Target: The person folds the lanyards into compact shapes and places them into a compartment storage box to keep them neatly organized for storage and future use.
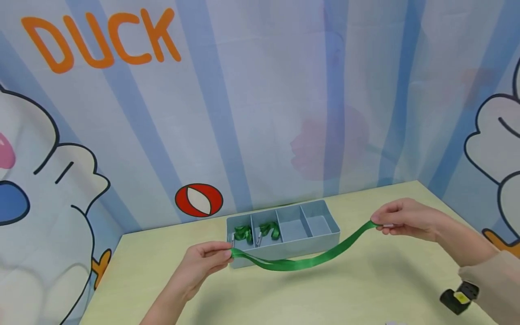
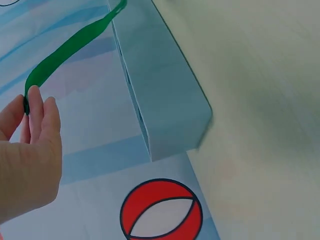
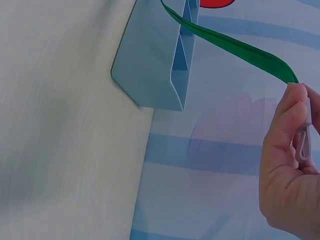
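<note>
A green lanyard (image 1: 284,265) hangs in a shallow sag between both hands, in front of a grey-blue divided box. My left hand (image 1: 205,264) pinches one end between thumb and fingers; the left wrist view shows the ribbon (image 2: 70,50) rising from those fingertips. At the other end my right hand (image 1: 410,220) pinches the lanyard beside its pale clip (image 3: 303,142), which lies against the fingers. The box (image 1: 284,247) has a row of compartments. Folded green lanyards with metallic clips lie in the two left ones, the first lanyard (image 1: 243,234) and the second lanyard (image 1: 269,229).
The box stands on a pale yellow table (image 1: 325,298) near its back edge, close to a printed curtain (image 1: 276,113). A black device (image 1: 459,298) sits at the right sleeve. A small pale item (image 1: 395,323) shows at the bottom edge.
</note>
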`<state>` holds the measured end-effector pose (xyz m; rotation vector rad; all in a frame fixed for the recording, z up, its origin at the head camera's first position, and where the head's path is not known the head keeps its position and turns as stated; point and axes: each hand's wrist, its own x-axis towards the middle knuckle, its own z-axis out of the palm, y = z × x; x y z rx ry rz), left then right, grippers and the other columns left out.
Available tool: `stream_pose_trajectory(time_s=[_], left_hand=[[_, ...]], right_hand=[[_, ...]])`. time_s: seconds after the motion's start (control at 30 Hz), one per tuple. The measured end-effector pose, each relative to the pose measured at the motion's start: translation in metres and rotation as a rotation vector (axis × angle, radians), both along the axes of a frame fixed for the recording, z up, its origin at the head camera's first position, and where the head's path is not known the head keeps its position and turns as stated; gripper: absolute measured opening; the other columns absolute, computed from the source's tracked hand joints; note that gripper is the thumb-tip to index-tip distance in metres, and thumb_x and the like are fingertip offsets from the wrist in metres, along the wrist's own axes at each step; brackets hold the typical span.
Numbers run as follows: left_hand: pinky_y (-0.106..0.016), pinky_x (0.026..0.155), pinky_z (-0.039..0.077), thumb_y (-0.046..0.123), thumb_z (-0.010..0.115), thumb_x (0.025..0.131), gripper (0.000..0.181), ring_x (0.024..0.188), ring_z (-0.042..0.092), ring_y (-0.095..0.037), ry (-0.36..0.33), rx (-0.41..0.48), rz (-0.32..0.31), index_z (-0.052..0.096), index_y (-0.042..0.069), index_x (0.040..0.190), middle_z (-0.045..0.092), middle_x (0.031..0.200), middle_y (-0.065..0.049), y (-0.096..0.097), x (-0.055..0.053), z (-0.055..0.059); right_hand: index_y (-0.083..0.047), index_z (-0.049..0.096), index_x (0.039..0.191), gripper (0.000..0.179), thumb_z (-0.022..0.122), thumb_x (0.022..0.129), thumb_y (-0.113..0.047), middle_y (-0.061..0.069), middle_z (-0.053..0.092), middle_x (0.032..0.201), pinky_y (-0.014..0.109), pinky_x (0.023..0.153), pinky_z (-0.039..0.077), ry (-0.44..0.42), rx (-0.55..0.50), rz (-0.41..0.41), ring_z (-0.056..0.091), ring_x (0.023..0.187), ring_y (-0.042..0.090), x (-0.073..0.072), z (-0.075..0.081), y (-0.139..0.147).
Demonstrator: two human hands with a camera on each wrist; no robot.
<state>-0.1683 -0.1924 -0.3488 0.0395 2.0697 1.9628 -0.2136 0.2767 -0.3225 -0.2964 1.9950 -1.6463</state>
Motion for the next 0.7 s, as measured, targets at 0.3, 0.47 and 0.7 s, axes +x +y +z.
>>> stream_pose_trajectory(time_s=[0.3,0.47,0.7], left_hand=[[-0.034,0.086,0.050,0.013,0.065,0.089,0.031,0.084,0.067,-0.014,0.007,0.042,-0.026,0.062,-0.004,0.115,0.068,0.093,-0.001,0.018,0.002,0.011],[-0.035,0.087,0.050,0.012,0.064,0.089,0.034,0.086,0.067,-0.015,0.015,0.052,-0.031,0.060,-0.006,0.117,0.067,0.094,-0.002,0.032,0.001,0.016],[-0.036,0.089,0.049,0.010,0.064,0.089,0.030,0.086,0.067,-0.016,0.044,0.117,-0.063,0.062,-0.005,0.115,0.068,0.092,-0.002,0.052,0.001,0.022]], right_hand=[[-0.005,0.070,0.096,0.015,0.059,0.093,-0.015,0.005,0.067,0.083,0.023,0.067,0.053,0.022,0.015,0.007,0.061,0.068,0.010,0.005,0.009,-0.021],[-0.003,0.070,0.096,0.016,0.059,0.092,-0.014,0.005,0.067,0.081,0.022,0.065,0.053,0.040,0.007,0.027,0.062,0.067,0.011,0.007,0.011,-0.030],[-0.003,0.071,0.095,0.015,0.060,0.092,-0.013,0.005,0.068,0.081,0.021,0.062,0.052,0.038,-0.031,0.046,0.062,0.067,0.010,0.010,0.012,-0.045]])
